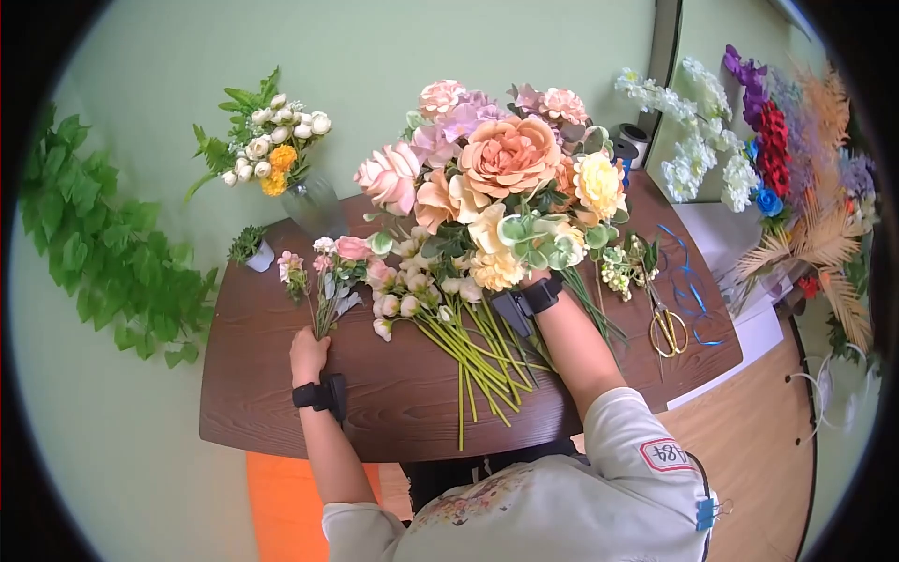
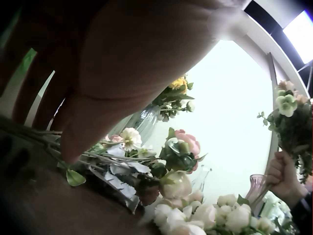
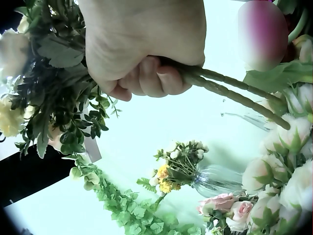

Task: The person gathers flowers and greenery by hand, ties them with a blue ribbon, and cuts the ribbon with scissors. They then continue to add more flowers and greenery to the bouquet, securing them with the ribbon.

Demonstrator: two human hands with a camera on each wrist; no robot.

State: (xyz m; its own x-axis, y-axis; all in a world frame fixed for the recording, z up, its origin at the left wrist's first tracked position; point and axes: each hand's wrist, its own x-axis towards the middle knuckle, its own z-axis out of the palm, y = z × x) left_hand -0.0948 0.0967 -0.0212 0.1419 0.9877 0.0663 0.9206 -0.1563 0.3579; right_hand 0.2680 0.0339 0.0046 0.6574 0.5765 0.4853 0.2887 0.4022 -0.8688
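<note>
My right hand (image 1: 537, 278), mostly hidden under the large bouquet (image 1: 510, 159) in the head view, grips its stems. The right wrist view shows the curled fingers (image 3: 151, 78) and two thick green stems (image 3: 234, 95) sticking out of the fist. At the table's left, my left hand (image 1: 309, 358) touches the thin stems of small pink flowers (image 1: 352, 248). Its thumb (image 2: 73, 142) lies against these stems in the left wrist view, the other fingers spread and dark. White rosebuds (image 1: 409, 304) with long green stems (image 1: 473, 361) lie between the hands.
A glass vase (image 1: 316, 206) of white and orange flowers and a small potted plant (image 1: 265, 256) stand at the back left. Gold-handled scissors (image 1: 668, 332), blue ribbon (image 1: 688, 290) and a small white-green sprig (image 1: 618, 272) lie on the right of the wooden table (image 1: 262, 393).
</note>
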